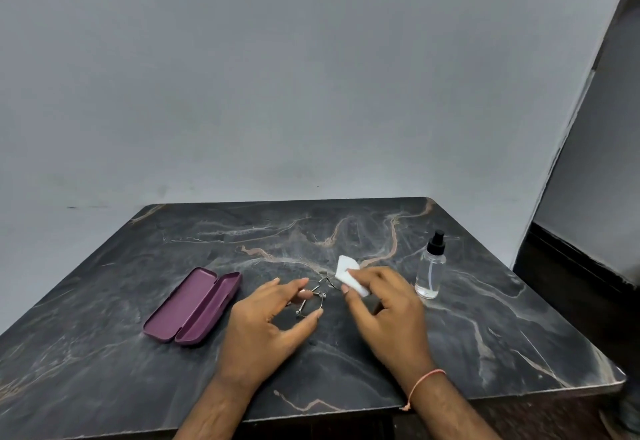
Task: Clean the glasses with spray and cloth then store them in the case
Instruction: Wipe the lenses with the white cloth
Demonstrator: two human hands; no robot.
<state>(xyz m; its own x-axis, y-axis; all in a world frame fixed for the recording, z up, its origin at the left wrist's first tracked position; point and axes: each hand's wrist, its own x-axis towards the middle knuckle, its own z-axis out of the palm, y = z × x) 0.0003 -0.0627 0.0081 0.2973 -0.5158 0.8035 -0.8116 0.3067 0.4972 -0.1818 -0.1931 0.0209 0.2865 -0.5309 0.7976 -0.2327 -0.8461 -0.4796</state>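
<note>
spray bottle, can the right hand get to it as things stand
Probably yes: the spray bottle stands just right of the right hand with bare table between, though that hand holds the cloth.

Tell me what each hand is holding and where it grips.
The left hand holds the glasses by one lens rim, between thumb and fingers. The right hand pinches the white cloth at its near end.

plain room: marble table (381, 232), grey wall (277, 76)
</note>
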